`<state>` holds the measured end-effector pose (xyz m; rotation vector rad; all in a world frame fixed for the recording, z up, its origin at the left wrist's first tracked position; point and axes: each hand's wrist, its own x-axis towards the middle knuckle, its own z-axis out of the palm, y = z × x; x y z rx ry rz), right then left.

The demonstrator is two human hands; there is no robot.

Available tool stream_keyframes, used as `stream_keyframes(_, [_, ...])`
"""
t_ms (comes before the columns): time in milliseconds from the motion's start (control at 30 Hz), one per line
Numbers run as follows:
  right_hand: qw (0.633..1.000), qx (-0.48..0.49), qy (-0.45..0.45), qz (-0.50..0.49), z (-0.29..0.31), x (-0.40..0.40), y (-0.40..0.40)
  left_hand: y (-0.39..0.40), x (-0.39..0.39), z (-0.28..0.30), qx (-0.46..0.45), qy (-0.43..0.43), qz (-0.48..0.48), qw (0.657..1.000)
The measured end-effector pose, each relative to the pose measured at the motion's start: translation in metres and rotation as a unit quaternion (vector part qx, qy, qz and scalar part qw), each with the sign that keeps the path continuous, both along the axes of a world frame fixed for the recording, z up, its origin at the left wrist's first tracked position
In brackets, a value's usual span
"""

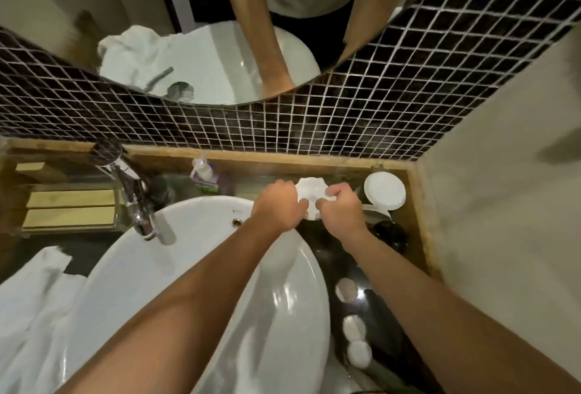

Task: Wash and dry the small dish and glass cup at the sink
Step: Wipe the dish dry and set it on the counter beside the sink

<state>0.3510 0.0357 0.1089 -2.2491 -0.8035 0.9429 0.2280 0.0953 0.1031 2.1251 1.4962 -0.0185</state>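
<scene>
A small white dish with a scalloped edge (311, 188) is held just beyond the far right rim of the white oval sink (201, 268). My left hand (278, 205) grips its left side and my right hand (341, 209) pinches its right side. Both hands cover the lower half of the dish. To the right, a glass cup (379, 209) stands on the dark counter with a round white lid or coaster (385, 190) over it; its body is mostly hidden.
A chrome faucet (138, 202) stands left of the sink. A white towel (31, 315) lies at the lower left. A small pump bottle (204, 173) stands behind the sink. Three white round pads (353, 327) lie on the dark counter at right. A wall closes the right side.
</scene>
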Motion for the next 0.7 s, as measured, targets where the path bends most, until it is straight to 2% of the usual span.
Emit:
stream_keyframes(100, [1.0, -0.01, 0.013, 0.015, -0.01, 0.006, 0.005, 0.007, 0.006, -0.008, 0.014, 0.002, -0.009, 1.0])
stream_keyframes(333, [0.999, -0.028, 0.045, 0.0, -0.024, 0.004, 0.011, 0.016, 0.009, -0.019, -0.023, 0.01, -0.012, 1.0])
stream_keyframes(700, [0.999, -0.02, 0.033, -0.012, -0.034, 0.006, 0.016, 0.019, 0.01, -0.024, -0.029, 0.008, 0.004, 1.0])
